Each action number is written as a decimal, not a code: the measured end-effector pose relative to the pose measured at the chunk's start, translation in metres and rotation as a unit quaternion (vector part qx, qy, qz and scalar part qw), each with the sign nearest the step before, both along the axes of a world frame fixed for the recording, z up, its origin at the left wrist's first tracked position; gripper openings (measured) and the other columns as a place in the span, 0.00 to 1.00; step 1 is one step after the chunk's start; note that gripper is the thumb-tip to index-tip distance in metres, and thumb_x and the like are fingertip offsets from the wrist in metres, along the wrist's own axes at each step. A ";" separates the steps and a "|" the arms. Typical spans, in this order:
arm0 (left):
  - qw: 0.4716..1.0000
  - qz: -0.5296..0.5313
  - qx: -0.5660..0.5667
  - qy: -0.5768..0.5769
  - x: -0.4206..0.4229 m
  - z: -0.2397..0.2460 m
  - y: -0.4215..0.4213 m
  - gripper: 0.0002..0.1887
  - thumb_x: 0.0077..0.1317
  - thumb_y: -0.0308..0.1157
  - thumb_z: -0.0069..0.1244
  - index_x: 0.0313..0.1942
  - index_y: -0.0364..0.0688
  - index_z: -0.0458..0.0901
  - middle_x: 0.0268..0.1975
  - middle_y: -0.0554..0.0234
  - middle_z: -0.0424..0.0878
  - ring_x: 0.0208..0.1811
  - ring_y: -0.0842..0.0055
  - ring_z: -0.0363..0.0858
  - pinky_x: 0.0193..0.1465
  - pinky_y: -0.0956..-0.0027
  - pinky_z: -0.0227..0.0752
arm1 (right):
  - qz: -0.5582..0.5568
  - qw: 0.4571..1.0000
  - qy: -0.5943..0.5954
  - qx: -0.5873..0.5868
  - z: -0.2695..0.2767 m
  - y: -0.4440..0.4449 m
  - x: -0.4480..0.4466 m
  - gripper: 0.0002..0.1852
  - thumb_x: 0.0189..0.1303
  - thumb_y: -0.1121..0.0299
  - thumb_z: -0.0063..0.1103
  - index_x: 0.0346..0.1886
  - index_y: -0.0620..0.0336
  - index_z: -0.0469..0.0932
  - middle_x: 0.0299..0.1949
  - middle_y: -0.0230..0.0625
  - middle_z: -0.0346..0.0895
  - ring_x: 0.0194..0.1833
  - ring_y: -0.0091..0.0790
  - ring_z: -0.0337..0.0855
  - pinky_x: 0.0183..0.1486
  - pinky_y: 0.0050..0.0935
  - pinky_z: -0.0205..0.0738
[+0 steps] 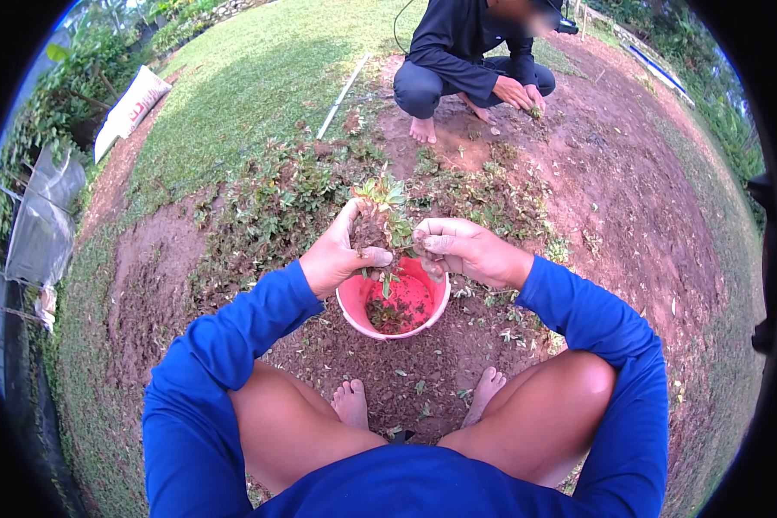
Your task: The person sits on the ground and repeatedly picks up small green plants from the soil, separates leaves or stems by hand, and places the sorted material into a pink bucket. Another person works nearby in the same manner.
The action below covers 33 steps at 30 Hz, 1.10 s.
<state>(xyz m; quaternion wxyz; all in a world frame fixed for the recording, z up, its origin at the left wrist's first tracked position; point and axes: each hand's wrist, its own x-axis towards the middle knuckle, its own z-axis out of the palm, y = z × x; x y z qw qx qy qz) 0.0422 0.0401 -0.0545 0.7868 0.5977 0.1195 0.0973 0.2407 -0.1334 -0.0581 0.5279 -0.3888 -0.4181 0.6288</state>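
Note:
A clump of leafy plants with soil on its roots (370, 228) is held in my left hand (343, 256), above the bucket. My right hand (469, 249) is just to the right of the clump, thumb and fingertips pinched together at a thin stem or root that runs from the clump. Below both hands a red plastic bucket (392, 336) stands on the soil between my knees, with dirt and bits of plant on its bottom. Its far rim is partly hidden by my hands.
Uprooted leafy clumps (285, 201) lie in a wide heap beyond the bucket. A co-worker (466, 71) squats past the heap, both hands at a small plant. A pale strip (343, 97) lies on the grass, and a white sack (133, 110) lies at the far left.

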 end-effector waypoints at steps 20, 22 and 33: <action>1.000 0.021 0.013 0.001 -0.018 -0.001 0.020 0.40 0.61 0.18 0.51 0.76 0.37 0.59 0.64 0.55 0.78 0.57 0.72 0.83 0.53 0.68 0.81 | -0.083 0.950 -0.298 0.049 -0.001 -0.002 0.016 0.08 0.67 0.72 0.67 0.45 0.64 0.81 0.39 0.32 0.84 0.40 0.23 0.82 0.46 0.29 0.78; 0.999 0.036 0.014 -0.005 -0.015 -0.003 0.015 0.41 0.63 0.18 0.51 0.77 0.37 0.56 0.65 0.56 0.77 0.58 0.73 0.82 0.54 0.69 0.80 | -0.068 0.906 -0.406 0.100 -0.001 0.001 0.005 0.08 0.64 0.75 0.67 0.44 0.66 0.83 0.42 0.35 0.86 0.41 0.23 0.84 0.46 0.29 0.80; 0.998 0.019 -0.065 0.005 -0.004 -0.007 -0.003 0.36 0.69 0.19 0.46 0.76 0.42 0.55 0.66 0.56 0.76 0.65 0.69 0.77 0.67 0.60 0.74 | -0.209 0.891 -0.394 0.083 0.010 0.012 -0.037 0.14 0.59 0.69 0.71 0.45 0.69 0.85 0.36 0.47 0.87 0.35 0.29 0.85 0.42 0.36 0.79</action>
